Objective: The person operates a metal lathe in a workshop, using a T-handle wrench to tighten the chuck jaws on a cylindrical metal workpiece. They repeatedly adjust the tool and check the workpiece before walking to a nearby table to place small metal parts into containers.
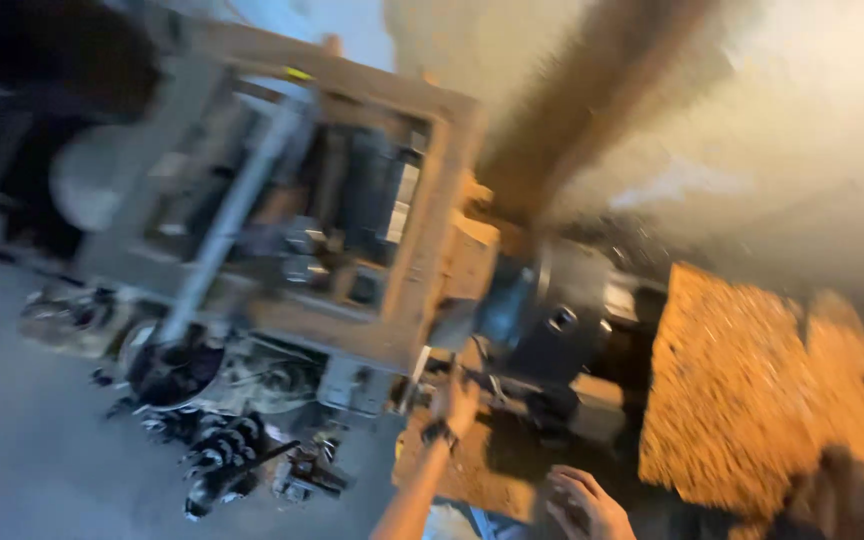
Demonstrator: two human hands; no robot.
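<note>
Frame blurred by head motion; detail soft throughout.

Left hand (455, 398), lower centre of frame, was stretched forward on a bare arm with a dark band at the wrist. It reached the lower edge of the machine (292, 220), close to the dark motor block (542, 320); it seemed to touch a thin bar or lever there. Fingers apart or clamped: could not tell, too smeared.

Right hand (584, 505), bottom centre, sat low and near the body, fingers curled loosely inward, holding nothing visible.

Machine filled the upper left and centre: pale boxy frame, a grey shaft running diagonally through it, gears and dark metal parts (217, 455) clustered at its lower left. A brown stream (592, 90) shot from it toward the upper right. An orange-brown heap of sawdust-like material (752, 400) lay at the right, well apart from both hands.

Judged step: 1 hand at a control on the running machine. The next move would call for a steady grip, clear of the gears.
</note>
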